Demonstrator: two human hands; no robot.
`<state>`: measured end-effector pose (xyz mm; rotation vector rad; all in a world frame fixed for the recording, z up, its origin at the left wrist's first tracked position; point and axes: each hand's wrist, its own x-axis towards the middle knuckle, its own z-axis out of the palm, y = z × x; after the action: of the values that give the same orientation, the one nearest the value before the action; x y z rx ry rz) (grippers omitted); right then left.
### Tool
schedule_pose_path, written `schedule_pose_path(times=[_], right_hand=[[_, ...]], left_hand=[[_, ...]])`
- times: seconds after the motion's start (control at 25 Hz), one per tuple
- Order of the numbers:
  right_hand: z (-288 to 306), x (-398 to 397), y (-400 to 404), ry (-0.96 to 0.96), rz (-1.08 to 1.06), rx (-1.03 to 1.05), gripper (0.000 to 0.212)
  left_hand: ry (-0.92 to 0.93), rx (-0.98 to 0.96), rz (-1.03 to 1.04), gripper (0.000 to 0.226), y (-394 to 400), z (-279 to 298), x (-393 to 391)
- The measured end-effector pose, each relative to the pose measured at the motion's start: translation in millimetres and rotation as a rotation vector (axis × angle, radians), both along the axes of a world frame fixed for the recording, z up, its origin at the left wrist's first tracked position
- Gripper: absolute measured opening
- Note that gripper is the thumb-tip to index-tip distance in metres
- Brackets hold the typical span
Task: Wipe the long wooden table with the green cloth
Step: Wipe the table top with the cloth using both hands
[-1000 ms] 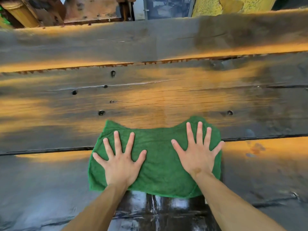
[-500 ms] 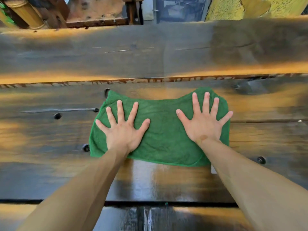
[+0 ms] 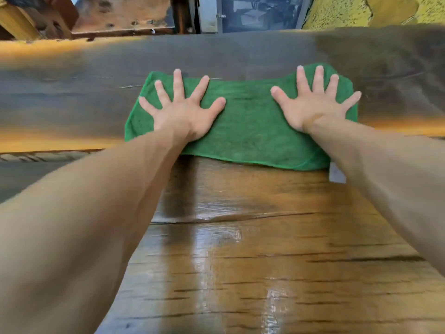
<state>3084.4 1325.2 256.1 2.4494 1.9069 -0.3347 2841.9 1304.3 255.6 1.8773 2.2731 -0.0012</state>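
The green cloth (image 3: 248,124) lies spread flat on the far plank of the long wooden table (image 3: 240,261), close to its far edge. My left hand (image 3: 183,109) presses flat on the cloth's left half with fingers spread. On the right half, my right hand (image 3: 313,102) presses the same way, fingers straight and splayed. Both arms are stretched far forward. A glossy streak runs across the planks between my forearms, from the cloth back towards me.
The table's far edge (image 3: 216,36) runs just beyond the cloth. Behind it stand dark wooden beams (image 3: 183,13), a rough yellow wall (image 3: 361,10) at the right and a glass panel (image 3: 260,13). A gap between planks (image 3: 48,156) crosses at the left.
Both hands have pushed the cloth away from me across the planks, from the near part of the table to near the far edge, leaving a shiny streak behind.
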Motion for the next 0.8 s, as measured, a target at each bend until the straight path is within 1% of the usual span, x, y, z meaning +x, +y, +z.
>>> schedule_pose_path(times=[0.12, 0.2, 0.24, 0.28, 0.32, 0.36, 0.4, 0.44, 0.52, 0.68, 0.8], right_hand=[[3.6, 3.3, 42.1, 0.004, -0.005, 0.049, 0.087], [5.6, 2.8, 52.2, -0.011, -0.020, 0.079, 0.085], [8.0, 3.2, 50.3, 0.036, -0.030, 0.085, 0.083], [7.8, 5.2, 50.3, 0.104, -0.058, 0.106, 0.076], [7.1, 9.2, 49.9, 0.135, -0.089, 0.118, 0.061], [6.5, 11.2, 47.2, 0.099, -0.091, 0.136, 0.059], [4.8, 10.4, 47.8, 0.092, -0.098, 0.145, 0.062], [3.2, 9.0, 47.3, 0.033, -0.071, 0.174, 0.071], [3.4, 5.8, 42.8, -0.080, 0.075, 0.157, 0.079], [8.0, 15.6, 13.1, -0.042, 0.134, 0.034, 0.080], [3.4, 17.1, -30.4, -0.042, 0.174, 0.033, 0.079]], left_hand=[[0.043, 0.038, 0.039, 0.076, 50.7, -3.8, 7.1], [0.054, 0.076, 0.045, 0.077, 75.7, -4.6, 10.0], [0.057, 0.095, 0.035, 0.079, 85.4, -6.2, 9.8], [0.059, 0.113, 0.028, 0.083, 94.3, -9.6, 9.1], [0.044, 0.133, 0.013, 0.088, 100.9, -12.2, 10.2], [0.026, 0.164, -0.002, 0.092, 105.3, -12.9, 10.7], [0.009, 0.185, -0.011, 0.091, 106.1, -11.0, 10.9], [0.001, 0.190, -0.012, 0.086, 102.3, -7.6, 11.4], [0.010, 0.158, 0.001, 0.074, 82.7, -2.9, 16.9], [0.011, 0.081, -0.053, 0.069, 23.4, 0.2, 36.8], [-0.010, 0.030, -0.086, 0.068, -18.8, 3.3, 44.5]])
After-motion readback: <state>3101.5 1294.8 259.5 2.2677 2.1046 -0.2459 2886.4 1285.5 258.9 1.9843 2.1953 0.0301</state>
